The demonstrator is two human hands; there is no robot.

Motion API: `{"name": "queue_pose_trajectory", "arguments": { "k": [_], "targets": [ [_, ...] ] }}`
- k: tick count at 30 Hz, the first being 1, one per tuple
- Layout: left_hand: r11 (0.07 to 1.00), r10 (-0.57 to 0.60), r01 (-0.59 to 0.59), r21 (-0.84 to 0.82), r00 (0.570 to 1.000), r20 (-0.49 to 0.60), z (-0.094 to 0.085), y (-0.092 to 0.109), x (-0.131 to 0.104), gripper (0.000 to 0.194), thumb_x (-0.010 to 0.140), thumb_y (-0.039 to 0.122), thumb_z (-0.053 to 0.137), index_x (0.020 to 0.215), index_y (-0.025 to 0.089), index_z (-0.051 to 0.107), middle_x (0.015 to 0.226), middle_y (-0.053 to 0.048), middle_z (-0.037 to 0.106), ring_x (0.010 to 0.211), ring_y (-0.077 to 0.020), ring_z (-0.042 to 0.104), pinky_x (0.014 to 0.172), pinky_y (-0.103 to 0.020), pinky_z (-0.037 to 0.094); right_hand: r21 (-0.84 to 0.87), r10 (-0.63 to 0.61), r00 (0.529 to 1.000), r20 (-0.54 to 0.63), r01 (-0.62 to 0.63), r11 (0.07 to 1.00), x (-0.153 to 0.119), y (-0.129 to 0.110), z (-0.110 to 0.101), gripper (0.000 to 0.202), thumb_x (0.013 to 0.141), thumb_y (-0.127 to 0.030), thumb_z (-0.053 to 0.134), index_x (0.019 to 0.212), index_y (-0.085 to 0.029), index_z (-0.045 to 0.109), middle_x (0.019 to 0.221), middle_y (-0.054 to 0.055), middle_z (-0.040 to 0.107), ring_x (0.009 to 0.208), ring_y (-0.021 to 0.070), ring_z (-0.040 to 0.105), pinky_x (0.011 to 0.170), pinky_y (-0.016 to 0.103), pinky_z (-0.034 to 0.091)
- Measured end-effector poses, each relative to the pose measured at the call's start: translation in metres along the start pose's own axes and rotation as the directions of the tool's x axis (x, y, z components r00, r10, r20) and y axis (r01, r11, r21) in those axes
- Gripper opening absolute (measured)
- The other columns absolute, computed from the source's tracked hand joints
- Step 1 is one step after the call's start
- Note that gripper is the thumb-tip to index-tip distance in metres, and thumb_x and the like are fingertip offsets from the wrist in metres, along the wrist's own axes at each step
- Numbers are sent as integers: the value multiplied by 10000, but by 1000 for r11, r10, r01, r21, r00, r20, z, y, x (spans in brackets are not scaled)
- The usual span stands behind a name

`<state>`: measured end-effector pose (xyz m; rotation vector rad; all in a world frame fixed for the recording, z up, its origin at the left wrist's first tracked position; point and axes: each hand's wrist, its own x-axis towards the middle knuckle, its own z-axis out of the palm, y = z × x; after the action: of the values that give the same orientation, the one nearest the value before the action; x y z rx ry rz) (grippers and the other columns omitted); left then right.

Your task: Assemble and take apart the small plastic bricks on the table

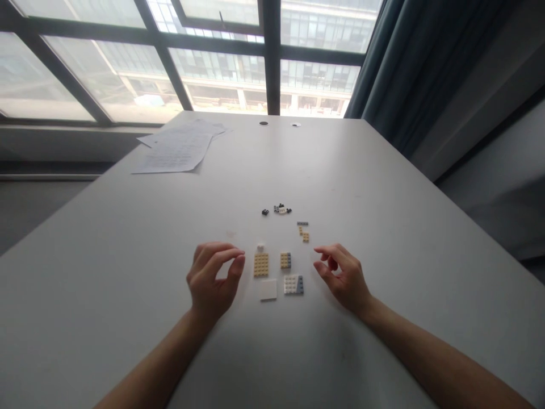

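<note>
Small building bricks lie on the white table between my hands. My left hand (216, 278) is beside a tan studded plate (261, 265), thumb and index tip close together but nothing seen between them. A small white piece (260, 247) sits just behind that plate. To the right is a tan and grey block (285, 261). Nearer me are a smooth white tile (268, 289) and a white and grey studded plate (293, 284). My right hand (342, 275), fingers curled and apart, holds nothing and is right of these pieces.
Small tan pieces (305, 237) and a dark grey strip (302, 223) lie farther back, with black and white parts (282, 209) beyond. Paper sheets (174, 150) are at the back left of the table (128, 244). A dark curtain (395, 74) hangs at right.
</note>
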<state>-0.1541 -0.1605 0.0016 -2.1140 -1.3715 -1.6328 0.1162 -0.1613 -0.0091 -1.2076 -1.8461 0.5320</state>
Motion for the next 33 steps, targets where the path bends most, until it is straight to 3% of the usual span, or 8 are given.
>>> {"name": "queue_pose_trajectory", "arguments": {
  "k": [21,27,33],
  "targets": [
    [996,-26,20,91,998,58,4,3,-6,188,810,201,620,997,187,603,929,-64,616,870,-197,583,799,-340,483,24,95,993,-71,-93,995,5,-1,-1,155,833,-205,548,962,-186,633,789,8,559,590,119,480,551,246,430],
    [992,21,-38,122,989,145,2,-5,-5,194,793,187,637,984,188,607,909,-66,620,877,-212,574,808,-361,470,34,101,992,-75,-99,995,4,0,-1,155,835,-202,550,967,-188,631,801,13,560,601,122,483,550,248,431],
    [986,24,-41,163,994,106,0,-15,0,160,793,179,629,953,183,617,894,-68,628,869,-216,579,814,-368,465,-7,67,995,-80,-68,998,10,6,-5,174,839,-206,555,995,-186,629,851,24,567,627,125,494,549,246,446]
  ]
}}
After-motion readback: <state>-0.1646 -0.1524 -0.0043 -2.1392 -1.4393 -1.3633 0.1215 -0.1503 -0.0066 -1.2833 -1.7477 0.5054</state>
